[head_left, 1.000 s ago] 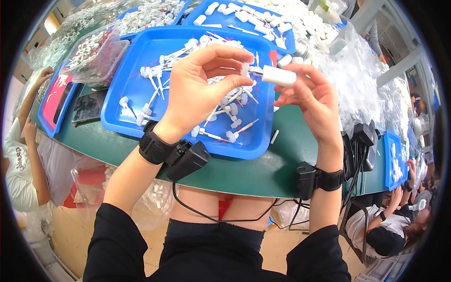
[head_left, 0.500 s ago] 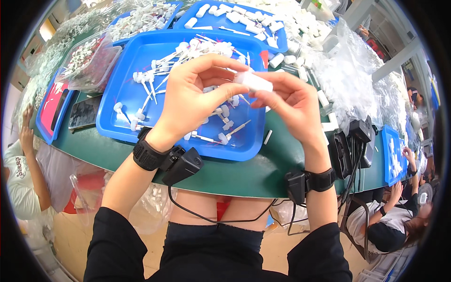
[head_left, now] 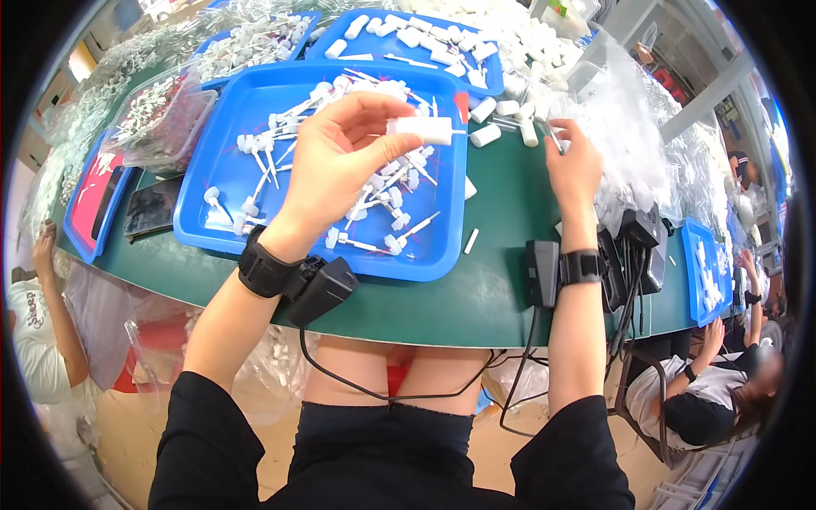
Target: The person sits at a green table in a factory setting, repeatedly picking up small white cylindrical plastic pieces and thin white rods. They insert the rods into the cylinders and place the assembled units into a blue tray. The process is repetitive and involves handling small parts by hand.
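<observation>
Left hand [head_left: 340, 161], centre frame, pinches a white tube [head_left: 422, 129] by its near end between thumb and fingertips, level above the blue tray [head_left: 255, 229]. Right hand [head_left: 574, 166], right of centre, reaches into the clear bags [head_left: 633, 144] on the green table [head_left: 501, 246]; fingers curled, whether they grip anything cannot be told. Loose white stick parts [head_left: 374, 191] lie in the tray; further tubes [head_left: 501, 106] lie at upper centre. Judged best practice: keep the tube horizontal and its open end clear while one single bag is separated.
</observation>
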`<act>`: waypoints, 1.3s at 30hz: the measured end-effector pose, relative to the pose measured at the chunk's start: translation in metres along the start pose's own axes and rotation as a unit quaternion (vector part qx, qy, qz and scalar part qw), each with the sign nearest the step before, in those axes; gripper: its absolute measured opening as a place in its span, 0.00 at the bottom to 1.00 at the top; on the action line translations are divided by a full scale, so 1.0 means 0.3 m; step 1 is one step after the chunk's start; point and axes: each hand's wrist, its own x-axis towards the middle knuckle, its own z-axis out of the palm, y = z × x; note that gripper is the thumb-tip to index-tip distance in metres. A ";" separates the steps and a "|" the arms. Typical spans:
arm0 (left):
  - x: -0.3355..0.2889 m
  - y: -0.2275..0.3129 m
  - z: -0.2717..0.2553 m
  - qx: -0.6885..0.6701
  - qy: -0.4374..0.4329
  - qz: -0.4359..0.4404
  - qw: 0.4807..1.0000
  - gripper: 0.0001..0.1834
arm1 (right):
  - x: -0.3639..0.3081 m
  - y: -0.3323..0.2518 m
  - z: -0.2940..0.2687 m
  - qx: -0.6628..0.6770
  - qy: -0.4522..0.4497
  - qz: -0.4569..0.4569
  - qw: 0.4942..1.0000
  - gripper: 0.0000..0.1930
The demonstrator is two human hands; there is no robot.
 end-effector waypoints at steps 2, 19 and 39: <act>0.001 0.002 0.014 -0.030 0.002 0.006 1.000 0.16 | 0.001 -0.079 -0.053 0.178 0.069 -0.014 0.981 0.12; -0.001 -0.006 0.005 -0.040 0.005 -0.033 0.999 0.10 | -0.127 -0.353 -0.091 0.599 -0.201 -0.039 0.774 0.11; 0.024 0.026 -0.066 -0.048 -0.057 -0.111 0.991 0.11 | -0.151 -0.367 -0.075 0.552 -0.148 -0.101 0.815 0.11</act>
